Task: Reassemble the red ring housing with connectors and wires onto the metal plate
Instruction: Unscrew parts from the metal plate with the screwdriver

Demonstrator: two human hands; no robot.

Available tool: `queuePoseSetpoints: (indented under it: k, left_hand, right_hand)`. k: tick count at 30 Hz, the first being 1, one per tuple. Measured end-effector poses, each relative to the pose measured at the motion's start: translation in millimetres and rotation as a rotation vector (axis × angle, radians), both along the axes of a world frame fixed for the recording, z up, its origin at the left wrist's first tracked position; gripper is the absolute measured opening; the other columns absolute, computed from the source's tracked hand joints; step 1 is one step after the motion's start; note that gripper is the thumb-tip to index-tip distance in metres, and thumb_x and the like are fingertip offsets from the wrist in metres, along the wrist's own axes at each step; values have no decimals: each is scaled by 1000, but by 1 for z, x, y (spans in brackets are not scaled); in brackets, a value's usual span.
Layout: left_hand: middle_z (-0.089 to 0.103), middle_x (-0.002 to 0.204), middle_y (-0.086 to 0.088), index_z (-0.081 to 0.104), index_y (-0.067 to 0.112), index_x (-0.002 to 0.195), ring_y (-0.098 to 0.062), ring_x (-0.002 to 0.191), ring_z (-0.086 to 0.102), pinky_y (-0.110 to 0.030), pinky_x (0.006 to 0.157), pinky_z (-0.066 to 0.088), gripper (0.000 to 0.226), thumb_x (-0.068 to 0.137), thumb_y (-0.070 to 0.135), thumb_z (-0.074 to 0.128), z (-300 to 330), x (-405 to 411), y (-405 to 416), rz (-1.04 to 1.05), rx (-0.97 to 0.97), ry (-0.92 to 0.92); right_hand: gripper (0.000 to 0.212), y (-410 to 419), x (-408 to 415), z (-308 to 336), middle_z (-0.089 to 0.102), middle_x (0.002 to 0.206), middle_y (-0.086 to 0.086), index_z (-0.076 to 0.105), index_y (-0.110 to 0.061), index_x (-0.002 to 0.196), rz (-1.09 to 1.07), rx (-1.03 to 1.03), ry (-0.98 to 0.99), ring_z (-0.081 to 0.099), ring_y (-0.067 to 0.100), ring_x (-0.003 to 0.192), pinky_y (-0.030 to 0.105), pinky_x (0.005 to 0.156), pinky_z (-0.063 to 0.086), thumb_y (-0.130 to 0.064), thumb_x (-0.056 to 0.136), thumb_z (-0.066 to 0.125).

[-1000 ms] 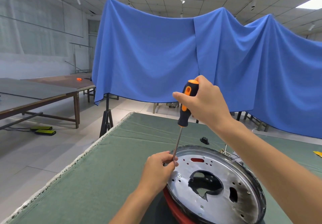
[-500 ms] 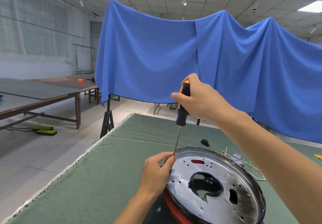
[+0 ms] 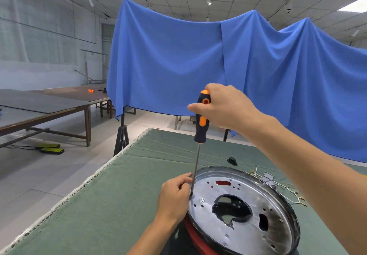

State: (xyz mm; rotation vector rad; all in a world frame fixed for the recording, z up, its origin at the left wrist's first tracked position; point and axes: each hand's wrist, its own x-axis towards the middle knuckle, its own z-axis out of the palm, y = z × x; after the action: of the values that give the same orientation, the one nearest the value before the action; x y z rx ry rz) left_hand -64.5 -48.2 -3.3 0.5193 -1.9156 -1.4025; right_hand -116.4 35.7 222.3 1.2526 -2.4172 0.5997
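Screwdriver tip on the plate; housing mostly hidden.
Right hand (image 3: 224,107) grips the screwdriver (image 3: 201,123); left hand (image 3: 174,197) pinches its shaft over plate (image 3: 238,233), covering red housing (image 3: 195,237).

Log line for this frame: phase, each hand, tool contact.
phase: driving screw | right hand: gripping screwdriver handle | left hand: steadying shaft at metal plate | tip: on plate's left edge
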Motion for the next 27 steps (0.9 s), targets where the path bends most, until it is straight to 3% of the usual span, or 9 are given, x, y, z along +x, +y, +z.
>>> queuePoseSetpoints:
  k: [3,7,10,13,14,18,20,23,27]
  left_hand:
    - [69,113,13,77,23,75,-8,105,63,-38,85,55,38,69,26,40,-2,-1,-1,-12,22,-13]
    - [69,109,17,76,26,72,-8,102,64,-39,82,56,35,69,26,40,-3,-2,-1,-11,23,-5]
    - [69,108,19,75,25,72,-8,101,64,-40,82,56,35,70,26,40,-2,-1,-1,-15,16,-13]
    - [68,116,10,77,21,77,-11,107,62,-38,86,54,38,70,26,39,-4,-2,-3,-13,-6,-36]
    - [68,117,9,77,20,78,-11,108,61,-38,87,54,39,70,27,39,-4,-3,-3,-11,-11,-41]
    - [68,115,12,76,19,76,-8,105,62,-35,86,53,39,69,27,39,-3,-1,-2,-4,-35,-50]
    - [69,114,14,76,20,75,-6,104,63,-33,87,52,39,70,27,38,-2,0,-2,-1,-56,-60]
    - [68,115,12,77,21,76,-7,106,62,-32,90,50,40,69,28,38,-1,0,-2,6,-62,-69]
    - [68,116,12,77,21,76,-7,106,62,-33,90,51,32,82,18,45,-3,0,-2,3,-78,-81]
  right_hand:
    - [30,0,-3,1,48,63,-1,42,-16,73,-134,21,150,42,15,54,28,48,27,-41,84,55]
    - [25,2,-1,1,57,74,-8,43,-31,108,77,76,-82,60,20,62,32,61,45,-36,85,51]
    - [11,4,-1,3,65,68,-6,51,-25,91,159,32,-119,65,17,48,27,50,46,-32,84,56]
    - [29,3,-4,10,61,65,-1,55,-17,84,-76,121,180,56,17,50,25,48,33,-46,85,57]
    - [32,4,-4,11,60,65,-2,55,-18,84,-114,143,194,56,16,51,25,49,32,-50,84,56]
    - [13,6,-3,14,67,72,-5,52,-24,89,72,192,-104,65,15,50,25,46,47,-34,82,57]
    - [13,4,-5,15,65,67,-2,55,-19,81,80,190,-12,60,17,46,22,45,41,-32,82,58]
    - [32,1,-6,16,56,64,0,54,-14,79,-85,215,212,52,20,53,23,48,34,-45,84,58]
    - [17,3,-2,19,68,74,-1,49,-21,90,66,274,-129,67,15,51,28,46,54,-32,81,59]
